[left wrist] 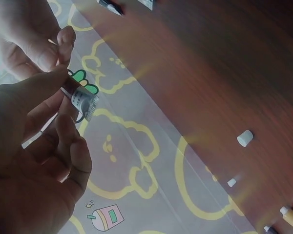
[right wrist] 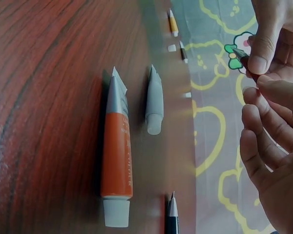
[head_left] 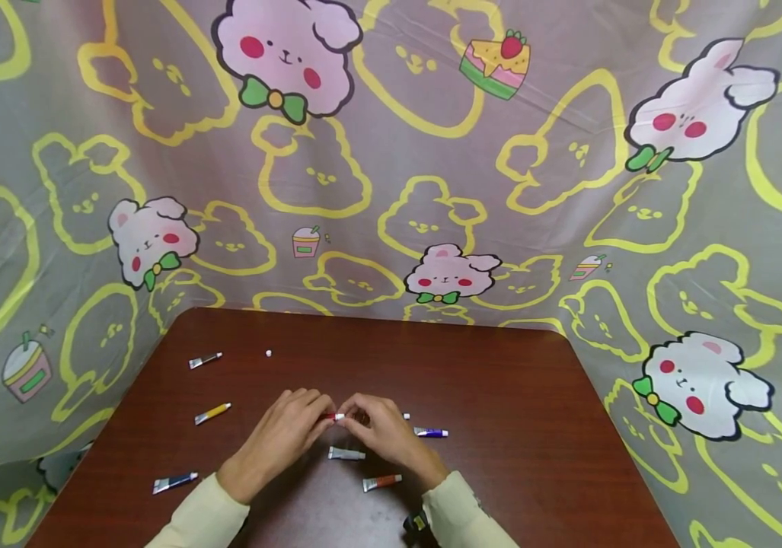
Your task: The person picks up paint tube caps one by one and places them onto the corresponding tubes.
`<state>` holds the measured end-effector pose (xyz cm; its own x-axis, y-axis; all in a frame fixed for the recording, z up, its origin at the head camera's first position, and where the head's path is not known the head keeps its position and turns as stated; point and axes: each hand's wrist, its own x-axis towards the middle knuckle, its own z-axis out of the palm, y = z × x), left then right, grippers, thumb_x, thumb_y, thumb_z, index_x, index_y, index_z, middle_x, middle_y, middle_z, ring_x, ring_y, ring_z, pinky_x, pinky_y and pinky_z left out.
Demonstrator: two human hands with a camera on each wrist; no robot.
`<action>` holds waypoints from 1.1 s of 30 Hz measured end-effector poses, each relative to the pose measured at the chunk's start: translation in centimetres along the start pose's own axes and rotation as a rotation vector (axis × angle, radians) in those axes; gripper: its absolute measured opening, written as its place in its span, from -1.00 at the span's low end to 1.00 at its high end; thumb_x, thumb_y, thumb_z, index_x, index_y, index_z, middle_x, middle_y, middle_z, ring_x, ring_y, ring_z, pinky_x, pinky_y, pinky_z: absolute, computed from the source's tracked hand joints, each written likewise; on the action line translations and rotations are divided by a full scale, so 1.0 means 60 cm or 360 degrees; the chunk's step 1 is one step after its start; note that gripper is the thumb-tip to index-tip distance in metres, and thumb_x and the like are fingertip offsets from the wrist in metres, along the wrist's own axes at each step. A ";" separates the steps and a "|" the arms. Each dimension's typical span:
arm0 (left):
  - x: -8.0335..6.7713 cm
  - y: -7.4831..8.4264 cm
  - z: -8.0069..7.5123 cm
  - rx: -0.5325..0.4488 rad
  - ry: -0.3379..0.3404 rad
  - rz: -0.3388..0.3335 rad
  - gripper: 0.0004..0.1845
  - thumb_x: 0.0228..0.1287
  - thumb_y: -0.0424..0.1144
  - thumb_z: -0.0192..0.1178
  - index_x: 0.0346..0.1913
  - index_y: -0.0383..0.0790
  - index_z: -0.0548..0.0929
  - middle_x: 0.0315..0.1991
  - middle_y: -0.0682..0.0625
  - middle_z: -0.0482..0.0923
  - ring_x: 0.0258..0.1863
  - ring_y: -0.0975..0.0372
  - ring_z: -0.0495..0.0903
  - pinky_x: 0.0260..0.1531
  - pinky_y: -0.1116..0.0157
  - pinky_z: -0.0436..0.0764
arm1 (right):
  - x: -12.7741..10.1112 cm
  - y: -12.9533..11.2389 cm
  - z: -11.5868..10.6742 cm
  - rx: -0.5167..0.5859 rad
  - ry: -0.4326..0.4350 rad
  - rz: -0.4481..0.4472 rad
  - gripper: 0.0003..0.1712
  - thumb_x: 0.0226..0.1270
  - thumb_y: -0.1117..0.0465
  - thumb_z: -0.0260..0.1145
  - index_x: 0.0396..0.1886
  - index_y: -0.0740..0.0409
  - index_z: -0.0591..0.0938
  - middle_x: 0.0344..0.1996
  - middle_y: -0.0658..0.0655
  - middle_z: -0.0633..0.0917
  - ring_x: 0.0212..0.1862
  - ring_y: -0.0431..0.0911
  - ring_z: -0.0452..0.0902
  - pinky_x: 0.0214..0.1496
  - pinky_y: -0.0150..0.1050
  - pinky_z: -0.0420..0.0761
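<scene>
A small red paint tube (head_left: pixel 329 416) is held between both hands above the middle of the table. My left hand (head_left: pixel 288 422) pinches its body; the silver crimped end (left wrist: pixel 89 105) sticks out past the fingers in the left wrist view. At the white cap end (head_left: pixel 339 417), the thumb and fingertips of my right hand (head_left: pixel 384 430) pinch the cap. Below the hands lie a grey-white paint tube (head_left: pixel 346 454) and an orange paint tube (head_left: pixel 382 482). Fingers hide much of the red tube.
A purple-blue tube (head_left: pixel 432 432) lies right of my right hand. Black (head_left: pixel 205 361), yellow (head_left: pixel 212 413) and dark blue (head_left: pixel 174 482) tubes lie along the left. A loose white cap (head_left: pixel 269 353) sits toward the back of the table (head_left: pixel 500 380). Patterned cloth (head_left: pixel 377 152) surrounds it.
</scene>
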<state>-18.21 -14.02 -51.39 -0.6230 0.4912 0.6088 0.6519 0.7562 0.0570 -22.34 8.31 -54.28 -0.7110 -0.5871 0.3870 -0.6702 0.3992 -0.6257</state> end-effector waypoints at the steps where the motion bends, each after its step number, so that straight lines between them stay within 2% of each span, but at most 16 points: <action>1: 0.000 0.000 -0.001 0.0005 0.0000 -0.0005 -0.73 0.15 -0.24 0.64 -0.21 -0.07 0.72 -0.33 0.13 0.65 -0.33 0.25 0.58 -0.32 0.26 0.45 | 0.000 0.000 0.000 -0.0003 -0.0002 -0.0002 -0.92 0.53 0.22 0.45 -0.08 0.11 0.76 -0.26 0.02 0.82 -0.24 -0.26 0.67 -0.16 -0.11 0.79; 7: 0.001 -0.001 -0.001 0.0009 -0.0040 -0.0021 -0.80 0.23 -0.22 0.60 -0.20 -0.05 0.74 -0.33 0.14 0.66 -0.32 0.24 0.57 -0.31 0.25 0.44 | 0.001 0.000 -0.002 -0.0092 -0.0017 0.0014 -0.87 0.63 0.11 0.37 -0.12 0.03 0.78 -0.26 -0.07 0.82 -0.26 -0.39 0.56 -0.18 -0.41 0.64; 12: 0.003 0.000 -0.002 -0.0032 -0.0108 -0.0061 -0.87 0.34 -0.19 0.54 -0.18 -0.02 0.75 -0.29 0.14 0.68 -0.30 0.26 0.57 -0.27 0.25 0.47 | 0.001 0.001 -0.002 -0.0166 -0.0016 0.0007 -0.75 0.69 0.09 0.28 -0.28 -0.02 0.74 -0.42 -0.14 0.71 -0.35 -0.41 0.45 -0.24 -0.56 0.42; 15: 0.003 0.001 -0.002 -0.0045 -0.0120 -0.0067 -0.88 0.36 -0.19 0.52 -0.17 -0.03 0.75 -0.29 0.14 0.68 -0.29 0.26 0.58 -0.25 0.24 0.50 | 0.000 0.001 -0.001 -0.0197 -0.0002 0.0002 -0.70 0.70 0.09 0.25 -0.35 -0.03 0.70 -0.48 -0.14 0.64 -0.38 -0.38 0.41 -0.28 -0.55 0.39; 18: 0.003 0.001 -0.002 -0.0051 -0.0113 -0.0059 -0.88 0.36 -0.19 0.52 -0.17 -0.04 0.75 -0.29 0.14 0.68 -0.29 0.25 0.59 -0.25 0.23 0.51 | 0.001 0.001 0.001 -0.0197 0.0032 0.0030 -0.73 0.70 0.07 0.26 -0.28 -0.03 0.73 -0.41 -0.14 0.73 -0.33 -0.38 0.50 -0.22 -0.49 0.50; 23: 0.002 0.000 -0.001 -0.0059 -0.0104 -0.0055 -0.87 0.35 -0.19 0.52 -0.17 -0.05 0.75 -0.30 0.12 0.68 -0.30 0.25 0.59 -0.25 0.22 0.51 | 0.001 0.000 0.002 -0.0081 0.0053 0.0061 -0.85 0.68 0.08 0.30 -0.09 0.02 0.70 -0.28 -0.08 0.78 -0.26 -0.33 0.59 -0.16 -0.35 0.66; 28: 0.000 -0.003 0.001 -0.0056 -0.0099 -0.0059 -0.86 0.34 -0.19 0.54 -0.18 -0.04 0.75 -0.30 0.15 0.67 -0.30 0.27 0.58 -0.25 0.24 0.51 | 0.001 0.002 0.001 0.0049 0.0018 0.0023 -0.88 0.57 0.15 0.44 -0.09 0.06 0.66 -0.34 -0.03 0.76 -0.31 -0.32 0.60 -0.24 -0.33 0.71; 33: -0.002 -0.004 0.002 -0.0057 -0.0103 -0.0059 -0.87 0.33 -0.19 0.53 -0.17 -0.03 0.76 -0.29 0.16 0.66 -0.30 0.27 0.59 -0.24 0.23 0.51 | 0.001 0.003 -0.002 0.0081 -0.0013 -0.0018 -0.85 0.48 0.25 0.50 -0.10 0.12 0.67 -0.34 0.03 0.78 -0.31 -0.31 0.62 -0.23 -0.14 0.78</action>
<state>-18.33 -14.21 -51.55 -0.6727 0.4911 0.5534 0.6423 0.7589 0.1073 -22.54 8.43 -54.31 -0.7016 -0.5971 0.3889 -0.6663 0.3562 -0.6551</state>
